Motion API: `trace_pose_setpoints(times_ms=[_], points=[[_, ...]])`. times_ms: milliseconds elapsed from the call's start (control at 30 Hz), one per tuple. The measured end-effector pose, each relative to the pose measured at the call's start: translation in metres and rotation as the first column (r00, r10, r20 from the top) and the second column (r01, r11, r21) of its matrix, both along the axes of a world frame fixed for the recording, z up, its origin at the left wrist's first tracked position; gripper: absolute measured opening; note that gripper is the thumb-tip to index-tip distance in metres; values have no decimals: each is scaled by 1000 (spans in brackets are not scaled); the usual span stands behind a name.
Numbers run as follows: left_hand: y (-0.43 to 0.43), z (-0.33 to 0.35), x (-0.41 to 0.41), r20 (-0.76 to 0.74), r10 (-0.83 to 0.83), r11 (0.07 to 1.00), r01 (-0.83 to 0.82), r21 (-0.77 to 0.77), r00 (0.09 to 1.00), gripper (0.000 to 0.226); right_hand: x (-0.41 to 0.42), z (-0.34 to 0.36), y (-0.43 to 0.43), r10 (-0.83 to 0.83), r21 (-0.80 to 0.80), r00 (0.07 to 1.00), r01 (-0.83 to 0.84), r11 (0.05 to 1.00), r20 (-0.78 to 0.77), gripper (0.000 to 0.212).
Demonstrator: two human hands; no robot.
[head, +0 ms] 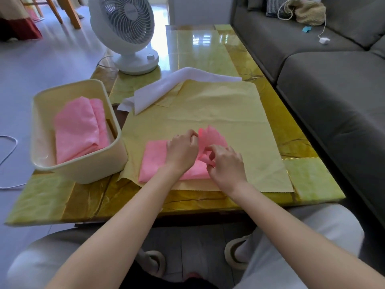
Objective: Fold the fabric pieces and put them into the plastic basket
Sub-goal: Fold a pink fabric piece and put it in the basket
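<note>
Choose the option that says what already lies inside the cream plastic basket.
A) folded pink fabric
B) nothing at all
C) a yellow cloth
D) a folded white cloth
A: folded pink fabric lies inside the plastic basket, while the white cloth and the yellow cloth are spread out on the table.

Plastic basket (116,130) blocking the bench (208,51) left edge, fan (125,32) behind it, open bare bench beyond the white cloth (166,88)
</note>
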State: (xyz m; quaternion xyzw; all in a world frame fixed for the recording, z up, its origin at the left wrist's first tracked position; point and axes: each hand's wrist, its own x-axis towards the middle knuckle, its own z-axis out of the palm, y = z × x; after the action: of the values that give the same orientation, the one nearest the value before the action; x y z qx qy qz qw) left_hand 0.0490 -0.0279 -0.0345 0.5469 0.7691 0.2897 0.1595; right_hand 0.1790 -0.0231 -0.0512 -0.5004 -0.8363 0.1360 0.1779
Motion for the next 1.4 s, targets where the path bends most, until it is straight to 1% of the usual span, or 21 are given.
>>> trace_pose_setpoints(times_ms=[100, 200, 300, 333, 400, 467, 633, 700, 733, 800, 867, 900, 967, 1000, 1067, 1133, 1167, 1233, 1300, 1333, 1400], points=[[-5, -6, -3, 36, 19, 998, -17, -62, 999, 23, -3, -5, -3, 33, -28, 999, -32, 999, 40, 34], [-1, -13, -5, 42, 41, 993, -36, -116, 998, 7, 1, -9, -5, 65, -29, 992, -62, 998, 106, 35], [3, -16, -5, 55, 70, 979, -58, -197, 996, 5, 10, -12, -5, 70, -43, 984, -64, 997, 166, 36], [5, -19, -5, 48, 72, 974, -60, -218, 996, 8, 14, -13, -5, 78, -68, 981, -66, 995, 181, 36], [7, -22, -4, 40, 72, 967, -60, -248, 997, 24, 21, -15, -6, 115, -120, 973, -92, 989, 199, 36], [8, -25, -4, 29, 72, 963, -62, -263, 997, 32, 26, -15, -7, 157, -142, 963, -128, 981, 217, 39], [8, -28, -6, 19, 65, 958, -57, -282, 998, 32, 33, -7, -5, 222, -185, 943, -179, 966, 248, 41], [7, -28, -6, 18, 35, 958, -28, -287, 999, 31, 34, -1, -2, 221, -190, 940, -175, 966, 261, 33], [6, -27, -6, 3, 14, 960, -13, -280, 1000, 29, 33, 1, 0, 212, -179, 941, -169, 969, 263, 30], [3, -26, -5, -47, -39, 960, 24, -281, 998, 29, 30, 4, 4, 186, -134, 949, -156, 979, 254, 32], [-1, -25, -6, -114, -110, 950, 71, -304, 987, 39, 23, 3, 7, 167, -110, 967, -147, 983, 193, 30], [-2, -24, -6, -155, -147, 945, 92, -313, 977, 46, 18, 2, 7, 170, -123, 972, -151, 981, 160, 30], [-6, -24, -7, -205, -192, 943, 122, -310, 960, 58, 7, 0, 6, 204, -200, 970, -175, 964, 134, 39], [-8, -25, -8, -190, -196, 948, 137, -287, 962, 60, 2, -2, 5, 225, -244, 963, -185, 952, 150, 42], [-15, -24, -11, -82, -178, 968, 160, -194, 981, 57, -8, -6, 2, 255, -295, 940, -182, 938, 229, 45], [-25, -20, -18, 6, -119, 990, 119, -70, 993, 47, -14, -8, 1, 249, -300, 928, -163, 940, 278, 52], [-30, -17, -25, 1, -70, 997, 70, -14, 998, 42, -17, -8, 0, 246, -294, 932, -164, 942, 267, 58], [-41, -14, -42, -65, 48, 998, -45, 48, 997, 37, -22, -5, -6, 272, -261, 946, -222, 940, 177, 73], [-50, -16, -60, -142, 149, 988, -151, -7, 979, 37, -29, -2, -16, 339, -193, 934, -315, 929, 112, 79], [-54, -18, -67, -175, 180, 979, -194, -67, 968, 39, -32, -1, -21, 377, -170, 919, -356, 919, 118, 78], [-60, -23, -74, -200, 198, 955, -235, -182, 960, 43, -39, -2, -30, 438, -162, 877, -412, 897, 199, 75]])
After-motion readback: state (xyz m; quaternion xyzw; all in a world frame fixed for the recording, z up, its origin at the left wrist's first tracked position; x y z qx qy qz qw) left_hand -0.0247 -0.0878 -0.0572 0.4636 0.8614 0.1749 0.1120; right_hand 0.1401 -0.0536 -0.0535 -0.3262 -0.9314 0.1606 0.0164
